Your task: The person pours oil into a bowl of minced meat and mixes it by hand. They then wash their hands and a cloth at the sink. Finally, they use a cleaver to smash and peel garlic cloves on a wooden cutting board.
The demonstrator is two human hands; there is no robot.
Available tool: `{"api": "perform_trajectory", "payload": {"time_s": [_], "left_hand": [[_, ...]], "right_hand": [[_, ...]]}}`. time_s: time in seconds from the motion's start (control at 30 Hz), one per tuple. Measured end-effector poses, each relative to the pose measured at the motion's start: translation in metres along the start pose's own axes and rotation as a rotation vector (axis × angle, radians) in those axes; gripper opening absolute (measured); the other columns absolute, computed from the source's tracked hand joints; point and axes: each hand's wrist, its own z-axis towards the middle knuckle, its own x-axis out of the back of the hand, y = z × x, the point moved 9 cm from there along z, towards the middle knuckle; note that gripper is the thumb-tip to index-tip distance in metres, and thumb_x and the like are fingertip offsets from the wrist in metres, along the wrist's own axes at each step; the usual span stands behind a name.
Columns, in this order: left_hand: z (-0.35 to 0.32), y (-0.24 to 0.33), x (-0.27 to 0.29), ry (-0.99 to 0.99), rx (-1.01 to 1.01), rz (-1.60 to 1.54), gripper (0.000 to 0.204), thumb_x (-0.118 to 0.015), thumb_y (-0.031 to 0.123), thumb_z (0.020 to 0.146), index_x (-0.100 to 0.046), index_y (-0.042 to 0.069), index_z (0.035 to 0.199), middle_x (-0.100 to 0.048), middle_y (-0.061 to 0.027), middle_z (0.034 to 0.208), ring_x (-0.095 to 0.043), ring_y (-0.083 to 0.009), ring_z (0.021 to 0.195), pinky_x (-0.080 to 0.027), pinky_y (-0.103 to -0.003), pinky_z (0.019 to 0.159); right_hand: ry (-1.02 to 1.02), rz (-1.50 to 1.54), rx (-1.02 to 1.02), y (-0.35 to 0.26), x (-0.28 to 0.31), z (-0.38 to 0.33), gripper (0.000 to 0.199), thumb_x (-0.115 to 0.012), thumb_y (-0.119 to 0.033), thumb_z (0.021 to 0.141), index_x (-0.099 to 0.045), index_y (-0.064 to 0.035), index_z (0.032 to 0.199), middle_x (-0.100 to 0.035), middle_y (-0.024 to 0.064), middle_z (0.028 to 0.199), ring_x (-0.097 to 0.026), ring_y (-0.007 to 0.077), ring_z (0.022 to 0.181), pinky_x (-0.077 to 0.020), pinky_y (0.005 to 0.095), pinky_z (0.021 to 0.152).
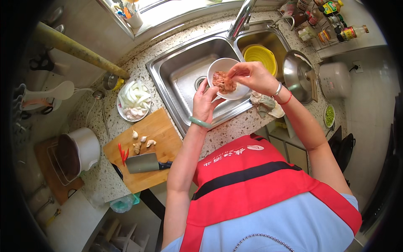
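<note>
Over the front edge of the sink, my left hand (204, 102) grips a white bowl (221, 64) by its near left side, thumb at the rim. Raw, reddish sliced meat (222, 83) lies in the bowl, which is tilted a little. My right hand (254, 77) comes in from the right above the bowl, its thumb and fingers pinched together at the edge of the meat. Whatever is between those fingertips is too small to make out.
The double steel sink (176, 69) holds a yellow colander (261, 56) on its right side; a rag (265, 104) lies in front. On the left are a plate of white sliced vegetables (135, 98) and a cutting board (161, 126) with a cleaver (142, 163), garlic, ginger and red chilies.
</note>
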Motion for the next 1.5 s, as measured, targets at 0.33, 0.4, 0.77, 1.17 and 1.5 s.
{"api": "perform_trajectory", "payload": {"time_s": [0.33, 0.4, 0.77, 1.17, 1.5], "left_hand": [[-0.004, -0.007, -0.004, -0.006, 0.046, -0.018, 0.046, -0.057, 0.009, 0.088, -0.045, 0.006, 0.133, -0.060, -0.0075, 0.113, -0.061, -0.0174, 0.100, -0.055, -0.037, 0.082], [-0.006, -0.006, -0.001, 0.007, 0.027, 0.005, 0.046, -0.056, 0.010, 0.088, -0.044, 0.005, 0.132, -0.059, -0.0085, 0.114, -0.061, -0.0192, 0.100, -0.055, -0.037, 0.083], [-0.013, -0.010, -0.016, -0.074, 0.041, -0.035, 0.047, -0.056, 0.007, 0.088, -0.044, 0.005, 0.133, -0.060, -0.0081, 0.112, -0.061, -0.0175, 0.099, -0.056, -0.037, 0.082], [-0.014, -0.030, -0.024, -0.117, 0.087, -0.002, 0.046, -0.056, 0.009, 0.088, -0.044, 0.006, 0.133, -0.061, -0.0084, 0.112, -0.063, -0.0171, 0.098, -0.056, -0.037, 0.083], [-0.023, -0.049, -0.044, -0.106, 0.170, 0.031, 0.035, -0.052, 0.007, 0.087, -0.050, 0.005, 0.122, -0.060, -0.0086, 0.110, -0.062, -0.0201, 0.095, -0.054, -0.036, 0.082]], "right_hand": [[0.212, -0.358, 0.138, 0.006, -0.009, 0.002, 0.007, -0.063, -0.003, 0.074, -0.062, -0.0028, 0.081, -0.063, 0.0143, 0.080, -0.063, 0.0316, 0.075, -0.0519, 0.0375, 0.069], [0.217, -0.232, 0.170, -0.012, 0.006, -0.003, 0.011, -0.063, 0.004, 0.077, -0.063, 0.0002, 0.087, -0.064, 0.0079, 0.076, -0.063, 0.0117, 0.066, -0.0504, 0.0249, 0.062], [0.093, -0.433, 0.215, -0.024, -0.017, -0.025, 0.019, -0.070, -0.010, 0.073, -0.067, -0.0044, 0.090, -0.063, 0.0103, 0.084, -0.062, 0.0223, 0.071, -0.0507, 0.0333, 0.065], [0.269, -0.409, 0.056, -0.006, 0.018, -0.055, 0.010, -0.066, -0.011, 0.075, -0.067, -0.0079, 0.085, -0.063, 0.0102, 0.084, -0.062, 0.0288, 0.085, -0.0507, 0.0375, 0.074], [0.229, -0.189, 0.085, 0.008, 0.019, -0.070, 0.010, -0.065, 0.001, 0.074, -0.062, -0.0018, 0.083, -0.063, 0.0069, 0.079, -0.063, 0.0171, 0.074, -0.0506, 0.0292, 0.065]]}}
